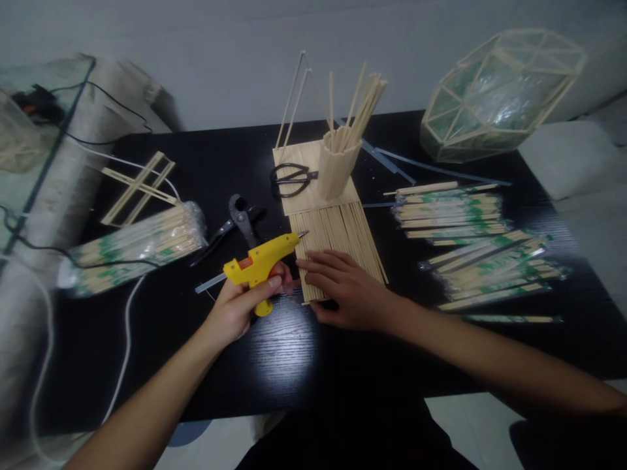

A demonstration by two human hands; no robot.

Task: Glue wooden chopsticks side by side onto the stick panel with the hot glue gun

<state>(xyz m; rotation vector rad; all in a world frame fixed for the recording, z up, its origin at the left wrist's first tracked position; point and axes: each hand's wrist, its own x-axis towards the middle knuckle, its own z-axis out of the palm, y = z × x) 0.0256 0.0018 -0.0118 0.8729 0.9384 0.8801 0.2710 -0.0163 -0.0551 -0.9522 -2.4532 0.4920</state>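
My left hand (243,303) is wrapped around the handle of a yellow hot glue gun (262,261), a glue stick jutting from its back end. The metal nozzle points right, over the left edge of a mat of wooden sticks (330,232) laid side by side. On the lower part of that mat my right hand (350,290) lies with fingers stretched out. Behind the mat sits a flat stick panel (301,189). It bears a holder made of sticks (336,170), filled with loose sticks (365,108), and black-handled scissors (292,181).
Pliers (240,219) and a bundle of wrapped chopsticks (142,251) lie left, near a small stick frame (140,189). More wrapped chopsticks (450,212) lie right. Clear glue sticks (441,170) and a faceted stick frame (499,98) are behind. A white cable (128,333) hangs at left.
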